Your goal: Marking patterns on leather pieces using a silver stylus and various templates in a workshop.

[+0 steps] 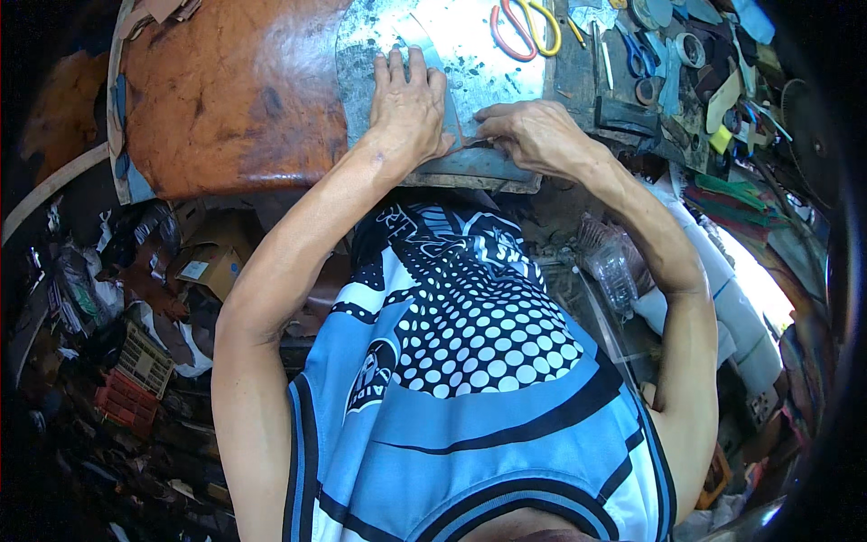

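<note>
My left hand (406,104) lies with fingers stretched out, pressing down a flat blue-grey strip (452,116) on a spotted metal sheet (501,86). To its right, my right hand (539,135) is closed, knuckles up, with its fingertips by the strip's near end. Whatever those fingers grip is too small and hidden to name. Just beyond the hands rests a pair of scissors with red and yellow handle loops (526,32). A large piece of brown leather (230,95) spreads over the table left of the metal sheet.
Blue-handled scissors (638,60), a tape roll (691,51) and a dark block (626,116) lie on the table's right side, among scraps. Below left are a cardboard box (217,256) and a red crate (131,402). Clear plastic (611,271) hangs below my right forearm.
</note>
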`<action>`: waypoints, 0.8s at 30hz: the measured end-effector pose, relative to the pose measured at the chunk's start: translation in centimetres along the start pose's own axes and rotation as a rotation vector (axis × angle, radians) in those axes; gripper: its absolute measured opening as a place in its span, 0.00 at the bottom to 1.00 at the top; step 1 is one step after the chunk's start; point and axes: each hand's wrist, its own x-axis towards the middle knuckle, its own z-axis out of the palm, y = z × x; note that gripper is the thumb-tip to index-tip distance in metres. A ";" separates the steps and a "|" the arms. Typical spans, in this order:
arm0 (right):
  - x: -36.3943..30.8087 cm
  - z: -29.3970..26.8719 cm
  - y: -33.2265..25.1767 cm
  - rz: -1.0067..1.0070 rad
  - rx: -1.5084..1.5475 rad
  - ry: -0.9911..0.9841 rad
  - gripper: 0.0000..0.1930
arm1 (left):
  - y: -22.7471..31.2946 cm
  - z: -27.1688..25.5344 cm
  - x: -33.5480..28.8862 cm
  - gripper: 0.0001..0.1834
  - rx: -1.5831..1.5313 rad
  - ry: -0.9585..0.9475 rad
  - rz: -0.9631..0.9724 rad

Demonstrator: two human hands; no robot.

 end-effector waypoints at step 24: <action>0.8 7.2 -5.8 0.481 0.403 0.717 0.15 | 2.1 2.0 -2.4 0.16 -0.230 0.279 0.116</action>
